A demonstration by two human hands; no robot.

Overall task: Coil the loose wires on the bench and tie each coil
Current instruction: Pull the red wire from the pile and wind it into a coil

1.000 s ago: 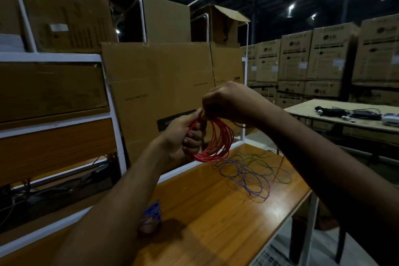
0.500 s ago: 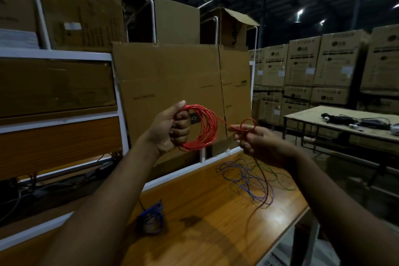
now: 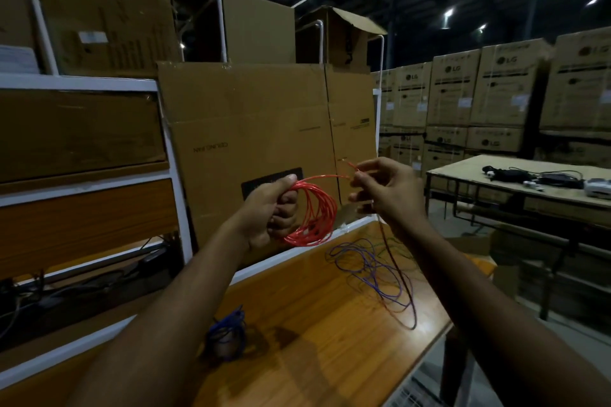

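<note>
Left hand [image 3: 264, 213] fist closed round one side of the red wire coil [image 3: 312, 213], thumb on top, coil held upright above the bench's back edge. One strand runs from top of coil across to right hand [image 3: 390, 196]. Right thumb + forefinger pinch that red strand near its tip, the short end sticking up past the fingertips; other fingers loosely curled. A darker length of wire drops from under the right hand, loops down over the bench [image 3: 330, 324] & ends in a bend near the front edge; can't tell if it's the same red wire, too dim.

On the wooden bench under the right hand: tangle of loose wires [image 3: 367, 266], mostly blue/purple w/ a green one or two, uncoiled. Nearer, by the left forearm: a small blue coil [image 3: 228, 330] lying flat; can't tell whether it's tied.

Behind the bench a big flattened cardboard box [image 3: 251, 129] leans against the white shelf frame [image 3: 172, 155]. Far right, well apart: another table [image 3: 463, 172] w/ black cables & a small device, stacked boxes behind.
</note>
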